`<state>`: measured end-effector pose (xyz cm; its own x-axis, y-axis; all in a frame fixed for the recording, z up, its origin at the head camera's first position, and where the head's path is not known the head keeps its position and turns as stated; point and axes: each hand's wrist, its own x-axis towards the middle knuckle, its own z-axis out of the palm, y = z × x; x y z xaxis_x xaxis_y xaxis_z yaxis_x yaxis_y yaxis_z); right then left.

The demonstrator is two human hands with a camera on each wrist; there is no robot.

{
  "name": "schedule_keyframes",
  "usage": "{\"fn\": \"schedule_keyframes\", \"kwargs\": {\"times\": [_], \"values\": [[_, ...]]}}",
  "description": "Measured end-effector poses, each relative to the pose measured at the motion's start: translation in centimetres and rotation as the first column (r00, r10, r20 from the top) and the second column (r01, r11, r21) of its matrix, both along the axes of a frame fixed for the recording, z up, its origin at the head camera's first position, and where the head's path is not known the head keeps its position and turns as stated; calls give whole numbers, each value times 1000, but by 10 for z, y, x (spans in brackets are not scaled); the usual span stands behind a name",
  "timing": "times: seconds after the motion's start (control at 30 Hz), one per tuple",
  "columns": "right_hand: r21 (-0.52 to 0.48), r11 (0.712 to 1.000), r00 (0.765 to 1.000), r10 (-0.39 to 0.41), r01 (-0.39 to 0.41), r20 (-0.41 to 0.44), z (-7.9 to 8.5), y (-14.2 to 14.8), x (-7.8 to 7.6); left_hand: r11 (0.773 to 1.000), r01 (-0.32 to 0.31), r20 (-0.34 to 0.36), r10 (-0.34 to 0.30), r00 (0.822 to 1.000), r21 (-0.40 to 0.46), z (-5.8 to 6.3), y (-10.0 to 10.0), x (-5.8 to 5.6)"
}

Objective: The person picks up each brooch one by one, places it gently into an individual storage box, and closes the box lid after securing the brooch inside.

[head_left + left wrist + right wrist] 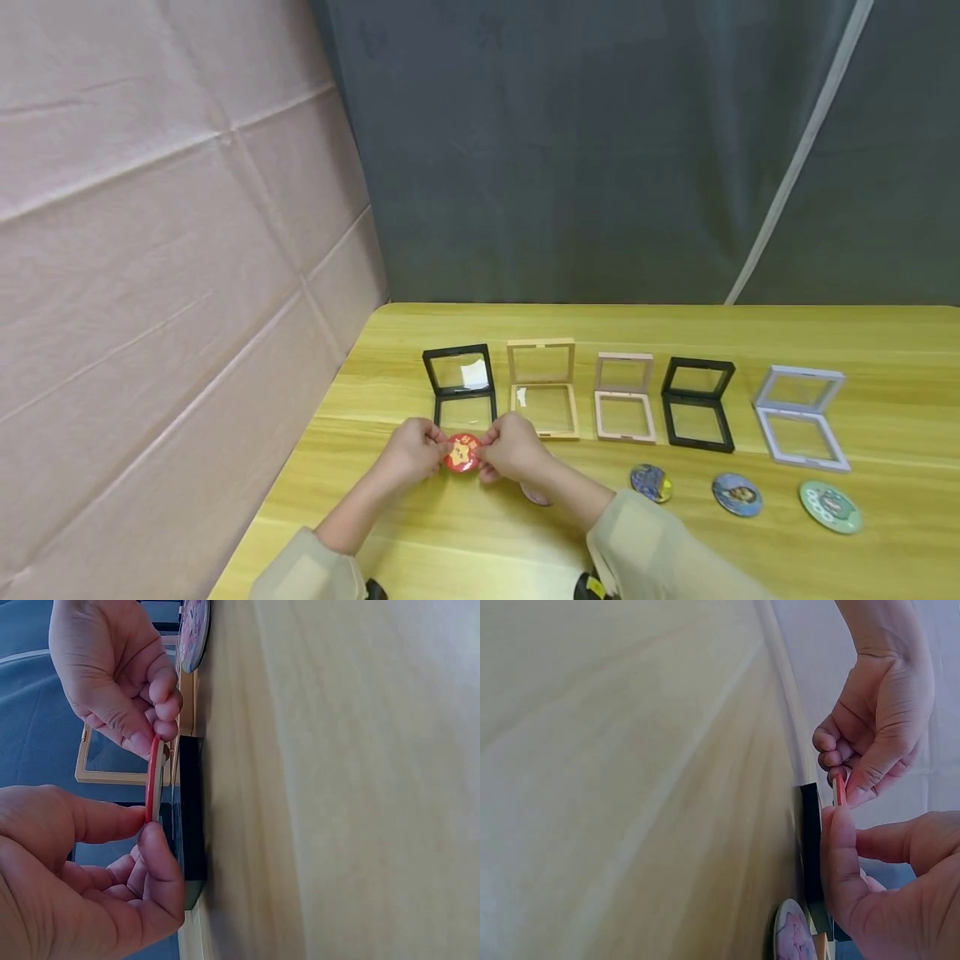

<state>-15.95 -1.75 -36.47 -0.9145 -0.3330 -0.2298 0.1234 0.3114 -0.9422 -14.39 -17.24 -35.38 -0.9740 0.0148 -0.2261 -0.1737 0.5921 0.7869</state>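
Note:
A round red button badge (462, 452) with a yellow star figure is pinched between both hands, one at each side. My left hand (414, 450) grips its left edge with thumb and finger. On the opposite edge, my right hand (516, 450) pinches it likewise. Seen edge-on in the left wrist view, the badge (154, 780) has a red front and a pale back. It is held just over the near part of an opened black display frame (465, 408), whose lid stands tilted up with a clear film in it. A pink badge (536, 495) lies partly hidden under my right forearm.
To the right stand more opened frames: yellow (576, 408), pink (652, 417), black (731, 425) and white (846, 442). In front of them lie a dark blue-yellow badge (649, 482), a blue portrait badge (737, 494) and a green badge (830, 507). A pale wall covering (187, 250) borders the table's left side.

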Motion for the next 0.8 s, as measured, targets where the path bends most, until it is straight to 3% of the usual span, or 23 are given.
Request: {"fn": "schedule_keyframes", "kwargs": {"times": [0.8], "values": [[-6,997,997,-81,81,0,0,-6,-34,996,-84,-55,84,995,-1,0,2,-29]]}}
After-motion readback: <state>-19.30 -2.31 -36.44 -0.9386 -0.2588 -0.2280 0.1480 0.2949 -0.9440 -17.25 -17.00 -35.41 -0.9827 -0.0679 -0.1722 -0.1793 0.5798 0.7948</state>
